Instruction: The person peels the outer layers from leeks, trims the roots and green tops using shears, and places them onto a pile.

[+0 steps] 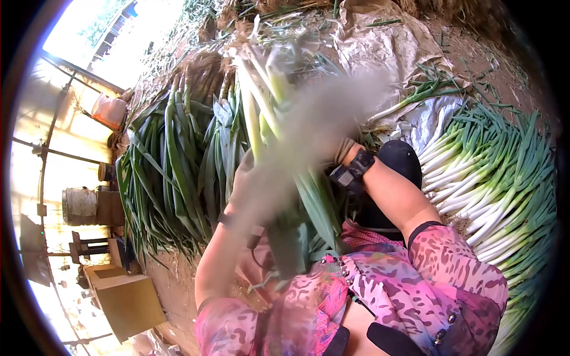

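Observation:
Several leeks (255,101) are held up in front of me, white stalks and roots at the top, green leaves (317,204) hanging toward my lap. My left hand (242,177), in a pale glove, closes round their stalks from the left. My right hand (325,147), also gloved, is beside them on the right, with a dark strapped device on the wrist. A blurred grey-beige streak crosses the middle of the view and covers much of the right hand, so its fingers cannot be made out.
Untrimmed leeks (172,148) with brown roots are piled at the left. At the right lies a large heap of white-stalked leeks (487,184). A crumpled sheet (386,41) covers the ground ahead. A cardboard box (127,302) and a bucket (80,206) stand far left.

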{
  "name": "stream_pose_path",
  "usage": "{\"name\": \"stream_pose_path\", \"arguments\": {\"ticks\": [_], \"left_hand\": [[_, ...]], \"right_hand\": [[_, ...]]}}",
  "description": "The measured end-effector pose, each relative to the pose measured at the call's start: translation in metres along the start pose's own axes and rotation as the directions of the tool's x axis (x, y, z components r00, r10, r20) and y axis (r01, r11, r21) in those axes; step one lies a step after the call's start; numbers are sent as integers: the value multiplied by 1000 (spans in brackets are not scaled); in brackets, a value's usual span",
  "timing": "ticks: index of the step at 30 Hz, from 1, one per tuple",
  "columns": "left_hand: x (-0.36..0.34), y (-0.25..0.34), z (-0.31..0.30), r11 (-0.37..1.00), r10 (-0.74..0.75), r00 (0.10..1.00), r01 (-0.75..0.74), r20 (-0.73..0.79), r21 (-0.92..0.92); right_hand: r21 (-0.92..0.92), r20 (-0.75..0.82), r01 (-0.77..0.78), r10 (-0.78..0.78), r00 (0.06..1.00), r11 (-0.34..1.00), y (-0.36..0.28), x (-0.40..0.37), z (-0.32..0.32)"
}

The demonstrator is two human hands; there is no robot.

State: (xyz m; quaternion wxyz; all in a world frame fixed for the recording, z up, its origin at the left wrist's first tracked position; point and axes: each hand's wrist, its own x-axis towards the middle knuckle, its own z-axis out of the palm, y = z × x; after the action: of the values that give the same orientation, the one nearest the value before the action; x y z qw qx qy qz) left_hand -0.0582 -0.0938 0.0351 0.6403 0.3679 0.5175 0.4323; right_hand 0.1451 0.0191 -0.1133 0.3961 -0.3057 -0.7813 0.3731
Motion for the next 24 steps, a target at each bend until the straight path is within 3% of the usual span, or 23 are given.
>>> {"name": "stream_pose_path", "arguments": {"ticks": [3, 4, 6, 7, 8, 10, 12, 14, 17, 18, 20, 21, 23, 24], "left_hand": [[-4, 2, -12, 999, 23, 1000, -22, 5, -41], [-4, -2, -15, 998, 33, 999, -32, 14, -50], [-5, -12, -16, 991, 35, 999, -32, 25, -128], [-11, -12, -13, 974, 182, 971, -200, 154, 106], [-6, -18, -19, 954, 195, 967, -225, 162, 197], [-6, -19, -20, 961, 165, 980, -185, 112, 203], [-28, 7, 6, 997, 67, 998, -67, 5, 24], [-33, 21, 15, 993, 53, 998, -50, -26, 103], [-32, 31, 26, 989, 63, 998, -61, -16, 133], [-30, 32, 27, 990, 68, 998, -67, -5, 128], [-1, 11, 12, 760, 284, 926, -375, 248, 531], [13, -3, 5, 724, 284, 914, -403, 291, 560], [40, -31, -10, 646, 281, 883, -464, 376, 606], [46, -35, 3, 790, 158, 942, -300, 296, 534]], "right_hand": [[-198, 31, -29, 36, 999, 980, 44, -5, 14], [-133, -44, -152, 148, 988, 979, 39, -4, 25], [-213, -147, -225, 196, 969, 951, 52, -5, 42], [-246, -198, -265, 220, 955, 932, 59, -5, 50], [-331, -213, -287, 225, 951, 899, 85, -3, 63], [-436, -331, -305, 165, 929, 847, 109, 3, 57], [-446, -475, -326, 88, 875, 833, 110, 5, 34], [-385, -529, -382, 138, 838, 840, 62, 8, -2], [-182, -459, -422, 303, 835, 888, -1, 17, -41], [-66, -343, -441, 395, 852, 895, -19, 20, -45], [17, -125, -450, 448, 885, 893, -16, 13, -30], [-17, -38, -416, 415, 909, 909, 10, 9, -10], [149, 72, -429, 423, 903, 891, 52, -6, 23], [339, 104, -465, 458, 883, 818, 65, -16, 41]]}}
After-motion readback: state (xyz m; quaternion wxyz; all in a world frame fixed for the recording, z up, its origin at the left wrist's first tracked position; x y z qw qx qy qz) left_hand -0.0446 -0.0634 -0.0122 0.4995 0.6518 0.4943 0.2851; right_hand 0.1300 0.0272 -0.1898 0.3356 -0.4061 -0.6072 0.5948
